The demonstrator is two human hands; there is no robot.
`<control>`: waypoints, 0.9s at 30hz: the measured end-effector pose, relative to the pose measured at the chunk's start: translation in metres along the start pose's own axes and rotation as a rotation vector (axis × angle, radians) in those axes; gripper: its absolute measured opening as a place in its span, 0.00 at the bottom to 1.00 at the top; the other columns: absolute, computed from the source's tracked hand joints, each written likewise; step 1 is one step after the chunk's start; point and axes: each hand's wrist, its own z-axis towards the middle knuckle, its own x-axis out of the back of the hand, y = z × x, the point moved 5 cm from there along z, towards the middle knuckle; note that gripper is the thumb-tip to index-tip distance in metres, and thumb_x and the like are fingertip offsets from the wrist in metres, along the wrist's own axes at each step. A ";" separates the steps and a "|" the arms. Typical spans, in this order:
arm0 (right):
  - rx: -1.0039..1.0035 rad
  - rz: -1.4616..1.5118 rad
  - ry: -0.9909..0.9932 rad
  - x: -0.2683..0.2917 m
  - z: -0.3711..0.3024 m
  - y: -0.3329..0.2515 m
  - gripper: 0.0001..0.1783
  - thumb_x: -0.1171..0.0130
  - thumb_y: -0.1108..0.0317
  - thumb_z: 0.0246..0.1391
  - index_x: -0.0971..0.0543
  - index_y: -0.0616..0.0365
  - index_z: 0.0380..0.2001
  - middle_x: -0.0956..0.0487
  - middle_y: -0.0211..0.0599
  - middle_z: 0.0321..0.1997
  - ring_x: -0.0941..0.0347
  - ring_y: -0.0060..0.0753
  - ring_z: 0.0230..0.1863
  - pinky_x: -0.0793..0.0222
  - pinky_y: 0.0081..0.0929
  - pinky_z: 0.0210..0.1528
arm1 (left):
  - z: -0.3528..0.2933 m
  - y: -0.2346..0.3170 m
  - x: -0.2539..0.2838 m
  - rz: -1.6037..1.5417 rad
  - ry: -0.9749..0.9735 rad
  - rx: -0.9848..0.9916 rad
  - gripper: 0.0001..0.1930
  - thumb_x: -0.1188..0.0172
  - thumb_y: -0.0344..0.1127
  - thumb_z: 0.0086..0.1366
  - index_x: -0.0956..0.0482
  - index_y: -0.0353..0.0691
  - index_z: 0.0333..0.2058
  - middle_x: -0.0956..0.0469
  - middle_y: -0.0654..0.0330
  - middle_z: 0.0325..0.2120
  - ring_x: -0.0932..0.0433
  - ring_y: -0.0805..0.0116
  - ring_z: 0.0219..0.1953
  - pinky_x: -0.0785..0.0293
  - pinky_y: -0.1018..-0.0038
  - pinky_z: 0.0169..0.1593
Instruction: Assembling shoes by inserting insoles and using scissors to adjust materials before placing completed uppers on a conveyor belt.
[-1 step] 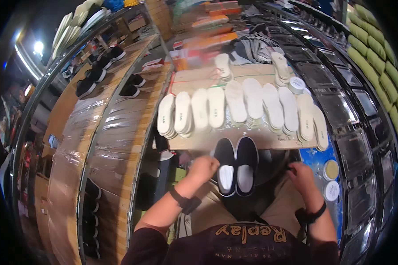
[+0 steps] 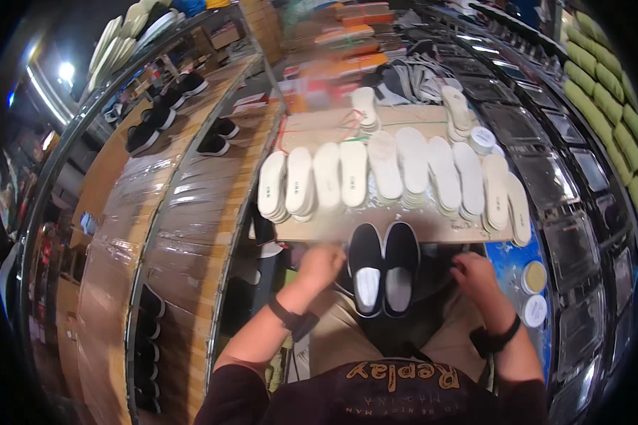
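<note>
A pair of black slip-on shoes [image 2: 384, 255] with white sole edges stands in front of me at the board's near edge, toes pointing away. A white insole [image 2: 367, 289] shows inside the left shoe, and a greyer lining [image 2: 398, 287] inside the right one. My left hand [image 2: 322, 266] is just left of the shoes, its fingers curled in and slightly blurred. My right hand [image 2: 473, 273] sits apart on the right, fingers closed beside a dark shape. What either hand holds, if anything, is hidden.
Stacks of white insoles [image 2: 386, 166] stand in a row on the board [image 2: 312, 230]. Round tubs [image 2: 534, 278] are on the blue surface at right. Black shoes [image 2: 145, 134] line the wooden rack [image 2: 113, 269] at left. Dark metal trays [image 2: 567, 265] fill the right side.
The view has shifted slightly, so the board and shoes appear a little further right. My right hand has moved slightly left and forward; my left hand is a little further from the shoes.
</note>
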 end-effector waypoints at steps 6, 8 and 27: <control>0.475 -0.110 -0.246 -0.142 0.160 -0.140 0.08 0.46 0.67 0.47 0.19 0.56 0.26 0.22 0.46 0.27 0.24 0.50 0.33 0.28 0.44 0.37 | 0.040 -0.106 0.093 0.207 0.300 -0.002 0.06 0.44 0.32 0.53 0.22 0.35 0.24 0.24 0.45 0.26 0.25 0.43 0.32 0.28 0.55 0.38; 0.555 -0.073 -0.231 -0.186 0.195 -0.183 0.09 0.48 0.69 0.46 0.19 0.58 0.23 0.22 0.46 0.26 0.24 0.50 0.32 0.28 0.44 0.37 | 0.055 -0.135 0.104 0.308 0.302 0.042 0.08 0.41 0.34 0.52 0.21 0.36 0.29 0.22 0.46 0.32 0.24 0.46 0.38 0.27 0.58 0.44; 0.493 -0.317 0.014 -0.265 0.266 -0.237 0.10 0.50 0.70 0.49 0.19 0.58 0.25 0.22 0.42 0.28 0.26 0.44 0.34 0.31 0.39 0.39 | 0.096 -0.181 0.115 0.371 0.071 0.213 0.14 0.44 0.27 0.58 0.22 0.37 0.44 0.23 0.46 0.42 0.24 0.47 0.43 0.27 0.63 0.47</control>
